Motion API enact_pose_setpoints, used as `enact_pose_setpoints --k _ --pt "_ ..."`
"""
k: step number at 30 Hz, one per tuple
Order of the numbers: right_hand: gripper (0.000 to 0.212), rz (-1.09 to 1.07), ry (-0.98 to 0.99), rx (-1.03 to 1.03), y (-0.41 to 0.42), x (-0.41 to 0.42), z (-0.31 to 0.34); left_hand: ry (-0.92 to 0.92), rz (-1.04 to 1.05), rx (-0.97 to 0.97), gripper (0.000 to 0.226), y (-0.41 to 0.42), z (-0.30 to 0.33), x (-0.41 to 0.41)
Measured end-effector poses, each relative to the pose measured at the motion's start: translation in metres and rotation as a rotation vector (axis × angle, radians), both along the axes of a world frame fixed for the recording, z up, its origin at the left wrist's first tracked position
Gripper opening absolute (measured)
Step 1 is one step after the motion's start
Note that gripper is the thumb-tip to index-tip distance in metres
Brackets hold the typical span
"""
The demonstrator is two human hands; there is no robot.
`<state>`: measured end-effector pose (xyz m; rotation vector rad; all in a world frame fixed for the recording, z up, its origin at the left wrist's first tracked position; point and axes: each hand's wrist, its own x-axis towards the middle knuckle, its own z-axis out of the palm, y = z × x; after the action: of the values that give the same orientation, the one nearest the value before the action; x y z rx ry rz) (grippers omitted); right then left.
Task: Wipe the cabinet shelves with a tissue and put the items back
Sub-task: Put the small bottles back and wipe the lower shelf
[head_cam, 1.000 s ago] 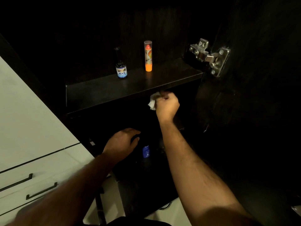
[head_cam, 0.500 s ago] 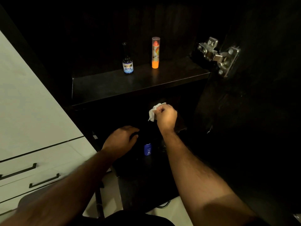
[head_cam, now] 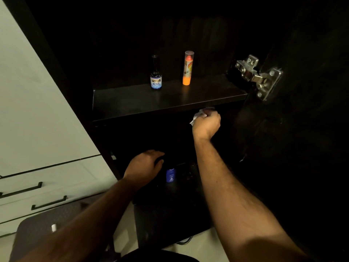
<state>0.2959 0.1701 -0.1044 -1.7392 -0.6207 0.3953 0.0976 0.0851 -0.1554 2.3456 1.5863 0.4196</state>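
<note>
The shelf (head_cam: 132, 103) is dark wood with a dull sheen. The hinge (head_cam: 258, 77) is bright metal. The tissue (head_cam: 198, 116) is crumpled white paper. The orange tube (head_cam: 188, 68) looks like glossy plastic.

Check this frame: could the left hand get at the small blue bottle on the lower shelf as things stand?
Probably yes. The left hand rests just left of the blue bottle, with nothing visible between them, though that shelf is dark. The right hand grips the tissue higher up.

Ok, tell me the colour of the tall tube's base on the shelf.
Bright orange, seen in the head view: tube.
</note>
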Motion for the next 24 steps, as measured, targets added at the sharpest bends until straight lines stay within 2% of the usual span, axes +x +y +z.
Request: enact_pose_setpoints --k 3,7,10,14,17,21,24 --pt "0.02 -0.037 -0.042 0.071 -0.002 -0.002 0.018 -0.016 0.023 0.004 0.036 -0.002 -0.003 -0.002" --pt "0.013 0.09 -0.089 0.209 -0.004 -0.003 0.029 -0.043 0.07 0.015 0.036 -0.004 -0.009 -0.004" --pt "0.006 0.152 -0.196 0.151 -0.008 -0.004 0.02 -0.054 0.084 0.042 0.034 -0.009 -0.016 -0.005" --pt "0.011 0.238 -0.396 0.028 -0.012 -0.012 -0.014 -0.081 0.133 0.064 0.035 -0.013 -0.019 -0.009" --pt "0.004 0.323 -0.397 -0.006 -0.016 -0.02 -0.041 -0.105 0.183 0.06 0.034 -0.014 -0.023 -0.008" --pt "0.01 0.407 -0.424 -0.14 -0.02 -0.031 -0.081 -0.091 0.215 0.031 0.036 -0.022 -0.033 -0.001" --pt "0.012 0.387 -0.441 -0.17 -0.019 -0.039 -0.093 -0.056 0.193 0.036 0.036 -0.024 -0.042 0.001"
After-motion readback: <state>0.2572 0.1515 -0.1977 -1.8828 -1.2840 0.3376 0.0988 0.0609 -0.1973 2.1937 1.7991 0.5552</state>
